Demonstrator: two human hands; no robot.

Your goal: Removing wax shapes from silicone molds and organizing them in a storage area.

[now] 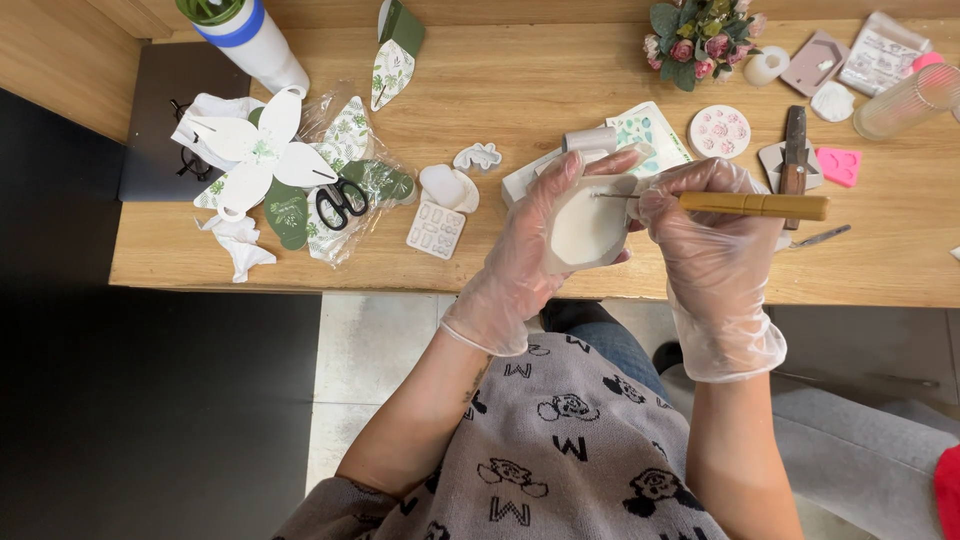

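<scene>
Both my hands wear clear plastic gloves. My left hand (525,250) grips a white hexagonal mould (585,225) with a pale filling, held just above the wooden table's front edge (400,275). My right hand (705,225) holds a tool with a yellow-brown wooden handle (760,206); its thin metal tip (615,196) points left and touches the top of the mould's filling.
Black scissors (342,203) lie on plastic wrap among white and green leaf-shaped paper pieces (262,150). A white silicone mould tray (436,229), small white casts (447,186), a round pink-dotted mould (719,131), a pink mould (838,166), a flower bunch (697,35), a ribbed cup (905,100) and a bottle (250,35) stand around.
</scene>
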